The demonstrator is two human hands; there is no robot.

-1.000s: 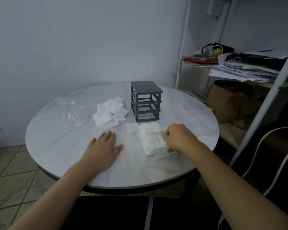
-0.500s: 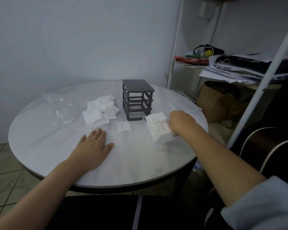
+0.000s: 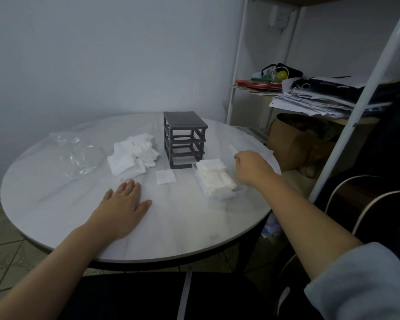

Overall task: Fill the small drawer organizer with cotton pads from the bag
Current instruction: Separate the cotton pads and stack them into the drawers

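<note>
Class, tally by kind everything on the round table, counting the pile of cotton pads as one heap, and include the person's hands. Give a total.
grey drawer frame: 1
clear drawer, full of pads: 1
heap of pads: 1
single loose pad: 1
clear plastic bag: 1
hands: 2, left hand and right hand
Total: 7

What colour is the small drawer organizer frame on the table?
The plastic organizer frame is dark grey; head view.
</note>
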